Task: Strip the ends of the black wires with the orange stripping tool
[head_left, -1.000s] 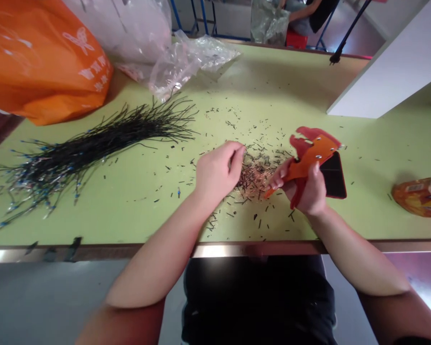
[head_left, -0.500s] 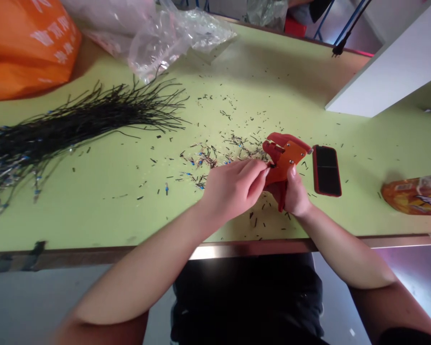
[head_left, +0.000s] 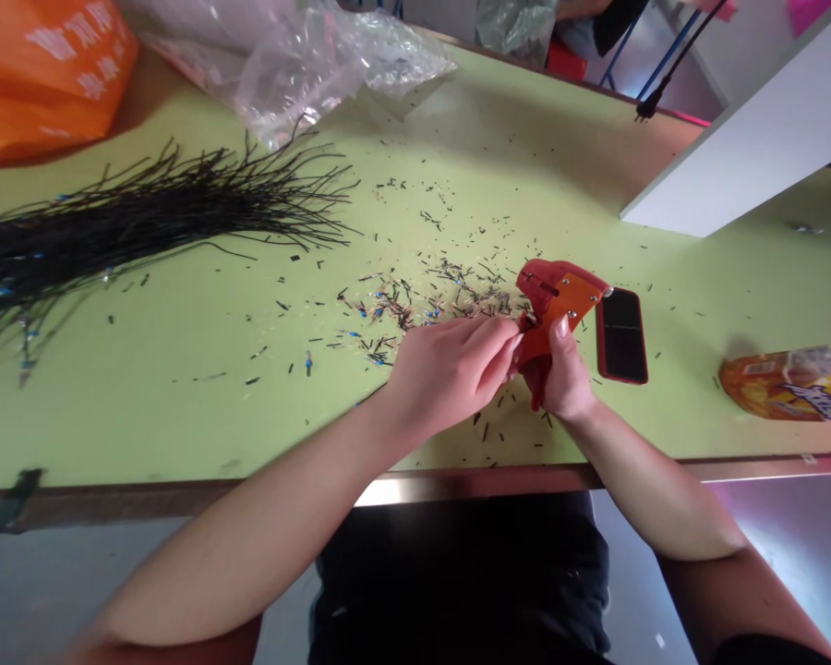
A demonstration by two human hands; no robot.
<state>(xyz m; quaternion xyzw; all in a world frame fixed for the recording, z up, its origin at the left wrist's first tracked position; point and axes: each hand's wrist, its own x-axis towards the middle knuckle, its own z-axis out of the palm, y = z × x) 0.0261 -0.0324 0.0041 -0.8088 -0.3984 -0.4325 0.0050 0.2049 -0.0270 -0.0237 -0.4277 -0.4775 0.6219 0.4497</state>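
Observation:
My right hand (head_left: 569, 374) is wrapped round the handles of a red and orange wire stripper (head_left: 554, 314), its thumb resting on the orange side plate. At the tool's jaw side, my left hand (head_left: 457, 365) is closed in a pinch, fingertips touching or almost touching the jaw. Whatever lies in that pinch is hidden by the fingers. Below and beyond both hands, short black wire offcuts (head_left: 394, 309) are scattered, some with blue ends. To the left lies a thick bundle of black wires (head_left: 200, 203), its loose ends fanned toward the middle.
A phone with a red edge (head_left: 621, 337) lies just right of the stripper. Farther right is an orange bottle (head_left: 789, 383) on its side. A white panel (head_left: 740, 139) stands at the back right. Clear plastic bags (head_left: 332, 65) and an orange bag (head_left: 48, 83) occupy the back left.
The view has shifted slightly, so the table things sit farther left. The stripper has tilted and moved a little right against the table, with both hands staying on it.

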